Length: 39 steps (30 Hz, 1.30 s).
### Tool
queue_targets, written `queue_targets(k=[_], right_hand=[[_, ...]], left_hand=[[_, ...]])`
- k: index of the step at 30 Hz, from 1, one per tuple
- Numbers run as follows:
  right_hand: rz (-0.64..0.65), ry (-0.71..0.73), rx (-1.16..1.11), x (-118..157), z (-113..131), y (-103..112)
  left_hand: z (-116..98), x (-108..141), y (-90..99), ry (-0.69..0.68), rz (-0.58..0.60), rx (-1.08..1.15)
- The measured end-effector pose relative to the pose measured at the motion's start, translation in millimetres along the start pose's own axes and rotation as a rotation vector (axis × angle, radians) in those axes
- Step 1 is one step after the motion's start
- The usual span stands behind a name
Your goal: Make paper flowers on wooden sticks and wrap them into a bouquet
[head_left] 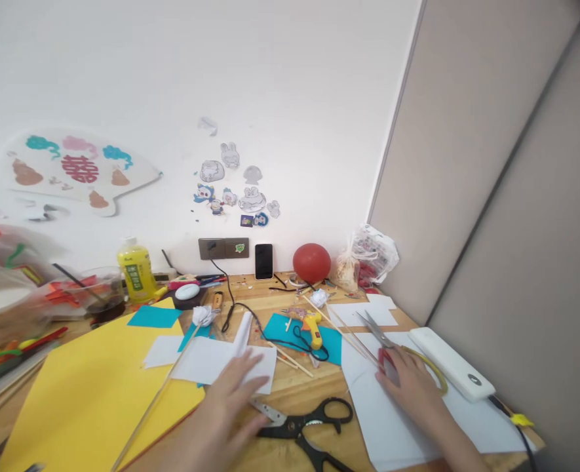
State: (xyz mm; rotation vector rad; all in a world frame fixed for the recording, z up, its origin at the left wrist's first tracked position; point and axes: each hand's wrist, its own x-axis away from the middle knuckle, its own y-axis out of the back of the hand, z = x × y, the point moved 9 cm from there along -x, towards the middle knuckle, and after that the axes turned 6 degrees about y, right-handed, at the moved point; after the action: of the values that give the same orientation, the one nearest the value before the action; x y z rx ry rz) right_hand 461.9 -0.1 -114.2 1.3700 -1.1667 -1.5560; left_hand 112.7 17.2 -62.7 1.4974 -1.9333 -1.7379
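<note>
My left hand [231, 410], slightly blurred, has its fingers spread above a white paper strip [201, 359] and holds nothing. Black-handled scissors [297, 425] lie on the table just right of it. At the right, my right hand [415, 387] has its fingers on the handle of a second pair of scissors [378, 331], with red and yellow grips and the blades pointing away from me. Those scissors are over white paper sheets [392, 432]. A stick topped with a crumpled white paper flower [202, 316] lies across the yellow sheet [93, 387].
A yellow glue gun [313, 328] rests on teal paper [333, 344], its black cable looping nearby. Thin wooden sticks [294, 364] lie in the middle. Along the wall are a yellow bottle [137, 269], a phone [264, 261] and a red balloon [312, 262]. A white power bank-like device [449, 360] sits right.
</note>
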Motion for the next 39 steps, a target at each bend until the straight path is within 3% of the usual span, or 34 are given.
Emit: queue_targets(k=[5,7,10,15,19,21,25,30,36,39], right_hand=[[-0.058,0.058,0.005,-1,3,3],[-0.081,0.087,0.005,-4,5,4],[-0.138,0.137,-0.025,-5,4,4],[-0.152,0.143,-0.088,-12,-10,6],[-0.125,0.122,-0.162,-21,-20,22],[-0.099,0.110,-0.193,-23,-24,32],[-0.051,0.092,-0.224,-24,-25,43],[-0.011,0.099,-0.204,-20,-11,30],[-0.030,0.128,-0.218,-2,5,17],[-0.041,0.249,-0.429,16,17,24]], left_hand=[[-128,-12,-91.9,-0.384,0.453,0.100],[-154,-20,-123.8,-0.415,0.526,0.000],[-167,-29,-152.7,-0.394,0.606,-0.123],[-170,-34,-161.3,-0.448,0.600,-0.237],[-162,-34,-174.7,-0.443,0.663,-0.302],[-157,-35,-176.3,-0.443,0.635,-0.283],[-153,-37,-170.4,-0.471,0.481,-0.241],[-165,-36,-163.8,-0.509,0.382,-0.236],[-176,-50,-148.1,-0.411,0.415,-0.245],[-182,-57,-138.3,-0.376,0.361,-0.207]])
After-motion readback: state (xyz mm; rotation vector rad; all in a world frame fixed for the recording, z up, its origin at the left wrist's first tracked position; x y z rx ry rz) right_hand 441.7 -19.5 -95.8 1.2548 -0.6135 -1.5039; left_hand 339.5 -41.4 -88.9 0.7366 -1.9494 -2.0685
